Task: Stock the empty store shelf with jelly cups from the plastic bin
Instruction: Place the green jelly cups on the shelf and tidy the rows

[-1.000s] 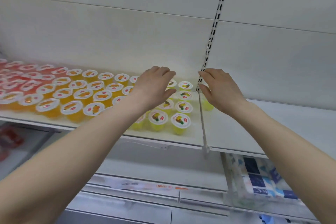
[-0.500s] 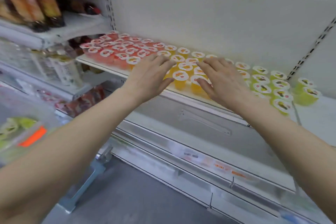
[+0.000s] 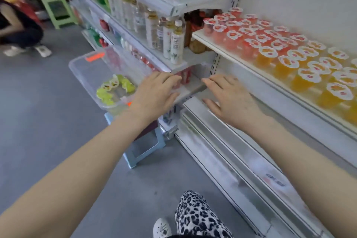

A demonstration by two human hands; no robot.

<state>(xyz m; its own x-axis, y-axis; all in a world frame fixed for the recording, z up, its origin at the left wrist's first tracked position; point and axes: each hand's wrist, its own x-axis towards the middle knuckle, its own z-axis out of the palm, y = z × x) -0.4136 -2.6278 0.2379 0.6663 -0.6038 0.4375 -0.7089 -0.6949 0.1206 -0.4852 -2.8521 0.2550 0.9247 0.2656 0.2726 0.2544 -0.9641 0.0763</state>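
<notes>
A clear plastic bin (image 3: pixel 83 67) stands on a blue stool (image 3: pixel 143 147) at the left, with several green jelly cups (image 3: pixel 114 88) in its near end. The white shelf (image 3: pixel 229 52) on the right carries rows of red jelly cups (image 3: pixel 241 33) and orange jelly cups (image 3: pixel 301 69). My left hand (image 3: pixel 156 92) hangs palm down, fingers straight, just right of the bin and holds nothing. My right hand (image 3: pixel 229 100) is beside it, palm down and empty, below the shelf's front edge.
Shelves of drink bottles (image 3: pixel 173 42) run along the left of the jelly shelf. A lower shelf rail (image 3: pixel 222 150) juts out below. A person (image 3: pixel 17 25) crouches at the far left near a green stool (image 3: pixel 58 9). Grey floor (image 3: pixel 48 131) lies below.
My view has swung left and down, from the shelf to the bin. Both hands have come off the rows of cups and moved down toward the bin, empty.
</notes>
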